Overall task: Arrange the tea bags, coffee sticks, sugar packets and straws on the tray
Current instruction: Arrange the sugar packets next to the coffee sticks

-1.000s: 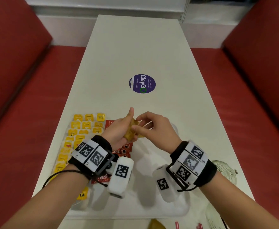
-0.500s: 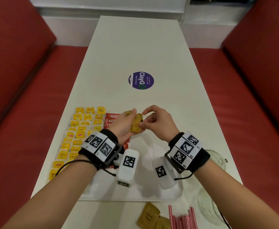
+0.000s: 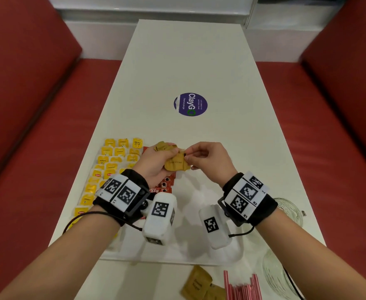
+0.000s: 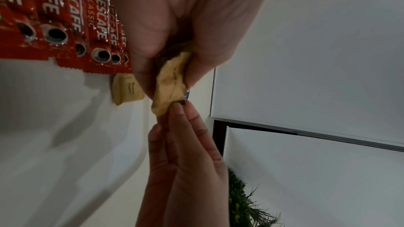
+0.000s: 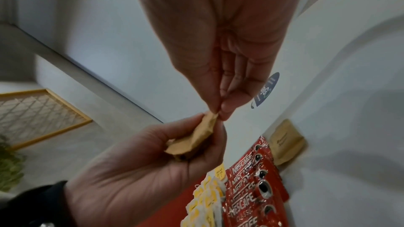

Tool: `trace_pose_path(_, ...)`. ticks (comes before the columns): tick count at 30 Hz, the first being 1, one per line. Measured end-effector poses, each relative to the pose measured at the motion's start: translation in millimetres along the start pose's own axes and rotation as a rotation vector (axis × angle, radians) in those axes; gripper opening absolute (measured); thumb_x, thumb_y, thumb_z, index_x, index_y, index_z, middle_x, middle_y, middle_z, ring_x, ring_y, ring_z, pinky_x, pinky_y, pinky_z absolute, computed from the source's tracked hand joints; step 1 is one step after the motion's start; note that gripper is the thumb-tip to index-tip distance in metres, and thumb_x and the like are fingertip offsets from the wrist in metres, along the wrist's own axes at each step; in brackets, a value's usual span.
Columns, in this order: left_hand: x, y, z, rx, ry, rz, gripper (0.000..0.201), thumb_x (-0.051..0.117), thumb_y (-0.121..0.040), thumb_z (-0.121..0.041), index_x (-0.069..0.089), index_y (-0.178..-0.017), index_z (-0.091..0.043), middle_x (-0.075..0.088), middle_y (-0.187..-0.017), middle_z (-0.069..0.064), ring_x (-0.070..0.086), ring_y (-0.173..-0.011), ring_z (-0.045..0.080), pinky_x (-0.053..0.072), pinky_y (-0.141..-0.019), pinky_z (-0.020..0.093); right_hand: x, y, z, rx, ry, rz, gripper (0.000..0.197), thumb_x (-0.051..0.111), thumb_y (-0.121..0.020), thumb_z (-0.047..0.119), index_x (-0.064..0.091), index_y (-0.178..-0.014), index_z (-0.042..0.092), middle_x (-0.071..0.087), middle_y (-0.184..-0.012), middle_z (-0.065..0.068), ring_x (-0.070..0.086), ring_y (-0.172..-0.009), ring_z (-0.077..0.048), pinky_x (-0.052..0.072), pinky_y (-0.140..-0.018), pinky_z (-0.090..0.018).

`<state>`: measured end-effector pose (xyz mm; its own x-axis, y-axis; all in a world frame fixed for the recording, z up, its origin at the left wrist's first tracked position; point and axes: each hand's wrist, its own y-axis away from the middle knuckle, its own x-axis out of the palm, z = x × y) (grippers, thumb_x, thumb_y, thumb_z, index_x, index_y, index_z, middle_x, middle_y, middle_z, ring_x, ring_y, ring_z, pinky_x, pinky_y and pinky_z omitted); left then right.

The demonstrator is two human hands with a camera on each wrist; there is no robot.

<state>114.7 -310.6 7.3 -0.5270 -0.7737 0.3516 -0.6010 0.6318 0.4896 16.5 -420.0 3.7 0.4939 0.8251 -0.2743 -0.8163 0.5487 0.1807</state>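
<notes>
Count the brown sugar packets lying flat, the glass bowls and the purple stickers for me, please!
Brown sugar packets lying flat: 3, one on the tray, two on the table
Glass bowls: 2
Purple stickers: 1
Total: 6

Both hands (image 4: 186,153) pinch sugar packet (image 4: 169,89) — coffee sticks (image 4: 65,20) behind.
</notes>
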Motion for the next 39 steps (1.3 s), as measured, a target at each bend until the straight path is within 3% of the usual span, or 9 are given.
trace_pose_path(4, 0.3, -2.3, -2.2, 0.005, -0.025, -0.125, 0.024, 0.038, -0.097, 0.003, 0.059, -0.089, -0.007, 0.059, -0.078, 0.009, 0.059, -0.071, 0.019, 0.052, -0.068, 0.032, -6.4, 0.0, -1.3, -0.011, 0.128, -0.034, 0.017, 0.057, -0.085, 0.007, 0.067, -0.083, 0.020, 0.064, -0.074, 0.003, 0.058, -0.067, -0.011, 0.049, -0.062, -0.022)
trace_pose_path(7, -3.1, -2.1, -3.9, -0.066, -0.109, -0.128, 0.021, 0.040, -0.095, 0.000, 0.056, -0.082, -0.005, 0.056, -0.077, 0.009, 0.048, -0.058, 0.015, 0.041, -0.050, 0.024, -13.4, 0.6, -0.1, -0.003, 0.047, -0.059, 0.019, 0.052, -0.085, 0.004, 0.065, -0.081, 0.017, 0.064, -0.078, 0.002, 0.063, -0.067, -0.014, 0.050, -0.061, -0.025)
trace_pose_path(12, -6.3, -1.9, -4.1, -0.138, -0.351, 0.009, 0.041, 0.055, -0.090, -0.042, 0.060, -0.094, -0.002, 0.065, -0.081, 0.006, 0.033, -0.045, 0.007, 0.025, -0.037, 0.016, -17.8, 1.7, 4.1, 0.054, -0.357, -0.036, 0.018, 0.045, -0.088, -0.004, 0.062, -0.082, -0.001, 0.063, -0.083, -0.016, 0.067, -0.075, -0.019, 0.057, -0.079, -0.026)
trace_pose_path(16, -8.4, 0.4, -5.6, -0.095, -0.342, 0.155, 0.014, 0.061, -0.089, -0.018, 0.067, -0.096, -0.007, 0.062, -0.079, 0.007, 0.033, -0.045, 0.005, 0.024, -0.038, 0.014, -16.1, 4.5, 0.5, -0.005, -0.295, -0.013, 0.008, 0.059, -0.084, -0.003, 0.062, -0.084, 0.005, 0.066, -0.087, -0.010, 0.067, -0.075, -0.017, 0.056, -0.080, -0.027)
trace_pose_path(23, -7.0, -5.1, -10.4, 0.070, -0.539, 0.095, 0.012, 0.063, -0.088, -0.009, 0.066, -0.099, -0.004, 0.052, -0.055, -0.003, 0.039, -0.041, 0.003, 0.032, -0.040, 0.014, -16.5, 1.3, -4.9, 0.002, -0.153, 0.026, 0.046, 0.066, -0.078, -0.006, 0.058, -0.116, 0.019, 0.058, -0.097, -0.002, 0.064, -0.075, -0.017, 0.053, -0.074, -0.019)
trace_pose_path(29, -7.7, -10.2, -22.1, 0.229, -0.819, 0.194, 0.010, 0.063, -0.089, -0.014, 0.071, -0.096, -0.016, 0.069, -0.079, -0.006, 0.062, -0.068, 0.000, 0.044, -0.060, 0.010, -20.1, 1.3, -3.5, 0.095, -0.181, 0.145, 0.017, 0.067, -0.083, 0.006, 0.066, -0.099, 0.008, 0.066, -0.090, -0.012, 0.064, -0.077, -0.017, 0.056, -0.077, -0.029)
trace_pose_path(34, -7.3, -12.9, -23.3, 0.160, -0.789, 0.166, 0.013, 0.062, -0.090, -0.028, 0.069, -0.096, -0.019, 0.058, -0.060, -0.013, 0.048, -0.056, 0.006, 0.041, -0.058, 0.020, -20.7, -2.1, -7.7, 0.134, -0.329, 0.075, 0.010, 0.064, -0.083, -0.002, 0.060, -0.088, 0.006, 0.065, -0.078, -0.010, 0.065, -0.063, -0.011, 0.055, -0.065, -0.020)
trace_pose_path(37, -7.3, -14.6, -19.8, 0.126, -0.845, 0.192, 0.014, 0.063, -0.089, -0.028, 0.065, -0.081, -0.017, 0.054, -0.063, -0.001, 0.045, -0.061, 0.015, 0.037, -0.060, 0.026, -19.2, -1.4, -10.1, 0.179, -0.401, 0.074, 0.017, 0.061, -0.084, -0.006, 0.052, -0.088, 0.009, 0.063, -0.079, -0.013, 0.066, -0.061, -0.017, 0.058, -0.066, -0.025)
trace_pose_path(39, -4.8, -17.9, -18.7, 0.161, -0.890, 0.187, 0.015, 0.063, -0.090, -0.024, 0.062, -0.077, -0.015, 0.052, -0.064, 0.000, 0.047, -0.055, 0.009, 0.036, -0.055, 0.017, -18.2, -2.3, -13.3, 0.143, -0.284, 0.066, 0.021, 0.062, -0.085, -0.001, 0.047, -0.086, 0.013, 0.062, -0.079, -0.012, 0.065, -0.066, -0.021, 0.059, -0.069, -0.030)
